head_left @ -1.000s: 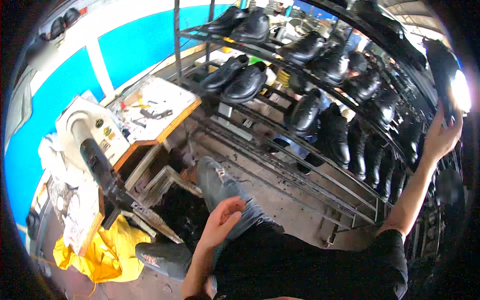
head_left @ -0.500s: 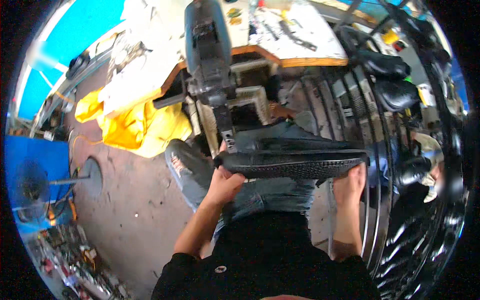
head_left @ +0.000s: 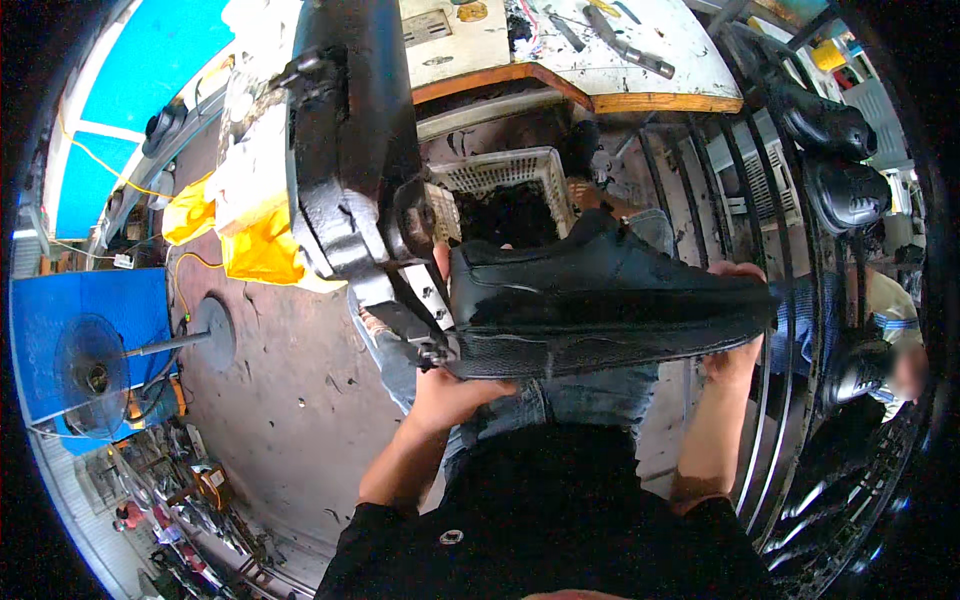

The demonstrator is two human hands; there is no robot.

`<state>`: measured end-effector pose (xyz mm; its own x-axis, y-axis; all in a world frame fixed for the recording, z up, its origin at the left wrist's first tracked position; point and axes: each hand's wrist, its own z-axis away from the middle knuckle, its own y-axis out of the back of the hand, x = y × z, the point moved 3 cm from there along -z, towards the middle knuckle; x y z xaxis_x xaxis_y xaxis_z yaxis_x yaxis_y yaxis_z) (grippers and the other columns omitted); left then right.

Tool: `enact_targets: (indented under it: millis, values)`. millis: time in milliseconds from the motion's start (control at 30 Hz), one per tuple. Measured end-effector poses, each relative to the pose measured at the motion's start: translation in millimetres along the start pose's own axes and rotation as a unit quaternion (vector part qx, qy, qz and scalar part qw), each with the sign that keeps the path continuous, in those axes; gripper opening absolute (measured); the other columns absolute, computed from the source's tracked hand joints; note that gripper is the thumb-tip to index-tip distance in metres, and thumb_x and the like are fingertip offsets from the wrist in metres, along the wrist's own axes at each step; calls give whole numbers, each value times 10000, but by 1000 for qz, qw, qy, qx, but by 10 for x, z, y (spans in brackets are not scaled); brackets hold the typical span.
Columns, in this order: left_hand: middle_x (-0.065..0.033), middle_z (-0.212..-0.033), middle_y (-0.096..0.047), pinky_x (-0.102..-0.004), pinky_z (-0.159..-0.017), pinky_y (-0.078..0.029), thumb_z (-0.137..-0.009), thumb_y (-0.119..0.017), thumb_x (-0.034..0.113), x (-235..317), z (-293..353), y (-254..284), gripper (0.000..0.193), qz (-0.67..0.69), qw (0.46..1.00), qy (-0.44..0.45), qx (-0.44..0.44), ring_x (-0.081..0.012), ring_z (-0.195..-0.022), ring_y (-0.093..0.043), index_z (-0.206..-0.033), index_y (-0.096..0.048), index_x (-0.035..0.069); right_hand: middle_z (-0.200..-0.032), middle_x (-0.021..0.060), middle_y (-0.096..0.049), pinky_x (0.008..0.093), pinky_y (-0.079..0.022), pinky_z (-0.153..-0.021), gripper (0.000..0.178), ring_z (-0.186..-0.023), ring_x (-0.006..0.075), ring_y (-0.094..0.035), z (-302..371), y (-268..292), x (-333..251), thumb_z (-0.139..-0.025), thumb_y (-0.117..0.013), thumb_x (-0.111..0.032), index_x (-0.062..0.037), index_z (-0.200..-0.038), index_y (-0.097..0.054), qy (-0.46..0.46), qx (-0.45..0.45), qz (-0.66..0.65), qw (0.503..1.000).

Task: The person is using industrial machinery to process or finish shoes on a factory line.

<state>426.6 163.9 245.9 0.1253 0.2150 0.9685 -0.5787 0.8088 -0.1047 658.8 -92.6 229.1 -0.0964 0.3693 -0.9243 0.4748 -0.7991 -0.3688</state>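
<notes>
A large black shoe (head_left: 600, 290) lies sideways across my lap, toe to the right, its sole edge towards me. Around its heel end my left hand (head_left: 455, 390) is closed, thumb along the sole edge and fingertips showing behind the heel. My right hand (head_left: 738, 335) grips the toe from below and behind. The metal nose of a dark machine arm (head_left: 365, 220) comes down from above and meets the heel end of the sole edge, close to my left hand. The shoe hides part of the fingers of both hands.
A white table (head_left: 640, 60) with tools stands ahead. A beige plastic crate (head_left: 545, 165) with dark scraps sits below it. Black shoes (head_left: 850, 195) rest on a metal rack at right, with another person (head_left: 895, 310) beyond. A fan (head_left: 95, 375) and yellow cloth (head_left: 262, 250) are at left.
The shoe has rolled, so its upper and side wall show more and the treaded bottom is out of sight. The machine's nose now meets the heel end. My hands still hold both ends.
</notes>
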Motion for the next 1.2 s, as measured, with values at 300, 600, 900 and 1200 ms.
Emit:
enact_targets:
  millis: [300, 600, 900, 1200]
  values:
    - [-86, -1158, -672, -334, -826, -550, -620, -854, -56, -646, 88, 388, 870, -7, 999, -24, 30, -200, -948, -656, -1406, -485, -8, -1132, 191, -610, 418, -516, -948, 346, -1006, 297, -632, -292, -527, -363, -887, -654, -193, -80, -1185, -518, 54, -96, 137, 984]
    - [-63, -1136, -635, -392, -837, -570, -790, -832, 119, -217, 139, 792, 1050, 305, 942, -118, 81, -204, -977, -656, -1601, -169, 174, -1309, 173, -601, 418, -448, -1071, 822, -1227, 276, -578, -222, -1121, 33, -689, -860, -33, -70, -1368, -398, -35, -197, 169, 965]
    - [-112, -1573, -355, -437, -1182, -311, -760, -829, 71, -268, 193, 1058, 1086, 290, 932, -123, 179, -277, -1410, -407, -1610, -154, 89, -1353, 181, -576, 401, -431, -1077, 733, -1247, 268, -563, -283, -1466, 306, -780, -829, -50, -55, -1354, -372, 24, -291, 114, 950]
    - [-228, -1609, -297, -573, -1215, -88, -683, -924, 318, 545, 279, 768, 1131, -345, 836, -362, 227, -419, -1513, -200, -1569, -268, 67, -1276, 139, -598, 395, -440, -1030, 604, -1198, 304, -588, -212, -1755, 242, -809, -810, -128, -33, -1326, -512, 54, -298, 214, 929]
